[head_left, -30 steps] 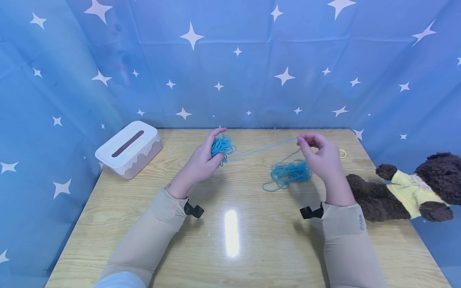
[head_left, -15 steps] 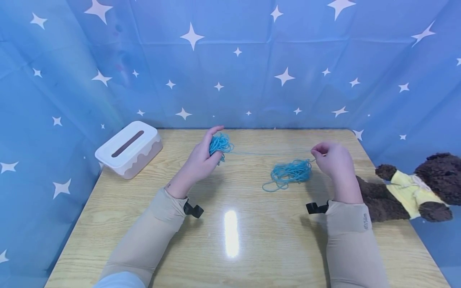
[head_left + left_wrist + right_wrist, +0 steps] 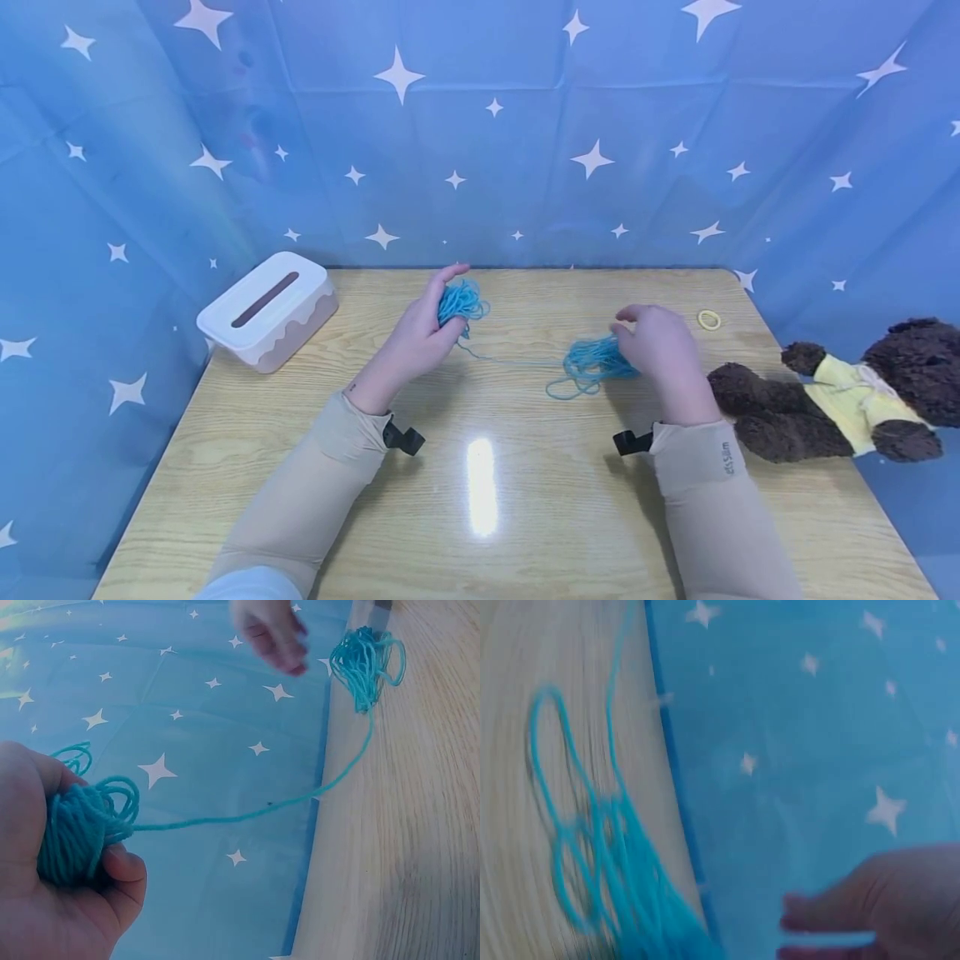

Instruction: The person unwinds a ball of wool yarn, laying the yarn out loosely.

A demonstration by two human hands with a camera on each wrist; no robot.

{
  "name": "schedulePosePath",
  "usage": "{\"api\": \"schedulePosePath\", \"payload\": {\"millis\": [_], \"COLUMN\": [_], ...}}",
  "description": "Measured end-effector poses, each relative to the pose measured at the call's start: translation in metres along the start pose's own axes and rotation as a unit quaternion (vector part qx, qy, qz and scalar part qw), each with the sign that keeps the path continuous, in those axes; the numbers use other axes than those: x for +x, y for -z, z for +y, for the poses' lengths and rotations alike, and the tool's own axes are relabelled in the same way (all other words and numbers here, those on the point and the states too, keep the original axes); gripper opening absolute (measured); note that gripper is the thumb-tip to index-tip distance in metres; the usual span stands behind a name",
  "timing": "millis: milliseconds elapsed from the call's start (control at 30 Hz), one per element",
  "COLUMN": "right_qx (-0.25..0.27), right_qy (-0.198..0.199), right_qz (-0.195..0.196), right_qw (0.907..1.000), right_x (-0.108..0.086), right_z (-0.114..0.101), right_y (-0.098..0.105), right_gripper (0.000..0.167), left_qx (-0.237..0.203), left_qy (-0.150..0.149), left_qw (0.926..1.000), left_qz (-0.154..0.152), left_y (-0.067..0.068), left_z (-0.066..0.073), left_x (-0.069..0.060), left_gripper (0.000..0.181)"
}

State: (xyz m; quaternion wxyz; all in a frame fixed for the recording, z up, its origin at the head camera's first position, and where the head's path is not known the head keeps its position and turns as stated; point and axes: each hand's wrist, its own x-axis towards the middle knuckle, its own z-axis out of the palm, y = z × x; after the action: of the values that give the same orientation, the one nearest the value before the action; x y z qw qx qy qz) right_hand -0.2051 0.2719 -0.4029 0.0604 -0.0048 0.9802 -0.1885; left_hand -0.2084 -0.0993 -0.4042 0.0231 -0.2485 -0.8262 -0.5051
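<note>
A bundle of blue yarn [image 3: 461, 302] is gripped between the thumb and fingers of my left hand [image 3: 415, 340]; the left wrist view shows the wound strands [image 3: 79, 836] against the palm. One strand runs from it to a loose blue pile [image 3: 596, 362] lying on the table at the right. My right hand [image 3: 662, 354] hovers over the right side of that pile, thumb and fingers slightly parted. In the right wrist view the hand [image 3: 889, 907] is blurred, with a gap between thumb and finger and no yarn between them.
A white-lidded box [image 3: 264, 302] with a slot stands at the back left of the wooden table [image 3: 555, 500]. A yellow ring [image 3: 708, 320] lies at the back right. A brown teddy bear [image 3: 795, 417] in a yellow shirt lies across the right edge.
My right hand moved right with the strand pinched, then came back left over the pile and let the strand go. The strand now hangs lower. My left hand has barely moved.
</note>
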Motion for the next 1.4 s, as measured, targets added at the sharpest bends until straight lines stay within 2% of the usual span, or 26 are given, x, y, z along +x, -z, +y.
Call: {"api": "schedulePosePath", "payload": {"millis": [67, 133, 267, 400, 533, 700, 833, 1067, 1400], "right_qx": [0.036, 0.091, 0.195, 0.271, 0.294, 0.311, 0.330, 0.311, 0.317], "right_qy": [0.038, 0.082, 0.151, 0.180, 0.206, 0.222, 0.205, 0.184, 0.183], "right_qz": [0.009, 0.004, -0.015, -0.042, -0.065, -0.042, -0.015, 0.021, 0.106], "right_qw": [0.9986, 0.9924, 0.9691, 0.9448, 0.9312, 0.9232, 0.9213, 0.9322, 0.9245], "right_x": [-0.003, -0.006, -0.014, -0.021, -0.026, -0.030, -0.031, -0.029, -0.027], "right_z": [-0.018, -0.038, -0.072, -0.094, -0.109, -0.118, -0.119, -0.109, -0.095], "right_y": [-0.008, -0.020, -0.049, -0.075, -0.094, -0.105, -0.103, -0.085, -0.062], "right_gripper": [0.051, 0.049, 0.044, 0.045, 0.048, 0.040, 0.029, 0.018, 0.023], "left_qx": [0.001, 0.001, 0.004, -0.001, -0.008, -0.005, -0.004, -0.007, 0.003], "left_qy": [-0.003, -0.008, -0.024, -0.025, -0.024, -0.030, -0.027, -0.016, -0.018], "left_qw": [1.0000, 0.9999, 0.9997, 0.9996, 0.9995, 0.9994, 0.9996, 0.9997, 0.9998], "left_qz": [-0.002, -0.006, -0.011, -0.014, -0.016, -0.015, -0.013, -0.015, -0.005], "left_y": [-0.001, -0.002, -0.004, -0.006, -0.007, -0.009, -0.009, -0.008, -0.007], "left_z": [0.000, 0.000, 0.000, 0.002, 0.004, 0.007, 0.007, 0.007, 0.005], "left_x": [0.000, -0.001, -0.001, -0.001, -0.001, -0.001, -0.002, -0.003, -0.001], "left_gripper": [0.074, 0.074, 0.074, 0.073, 0.074, 0.076, 0.075, 0.074, 0.070]}}
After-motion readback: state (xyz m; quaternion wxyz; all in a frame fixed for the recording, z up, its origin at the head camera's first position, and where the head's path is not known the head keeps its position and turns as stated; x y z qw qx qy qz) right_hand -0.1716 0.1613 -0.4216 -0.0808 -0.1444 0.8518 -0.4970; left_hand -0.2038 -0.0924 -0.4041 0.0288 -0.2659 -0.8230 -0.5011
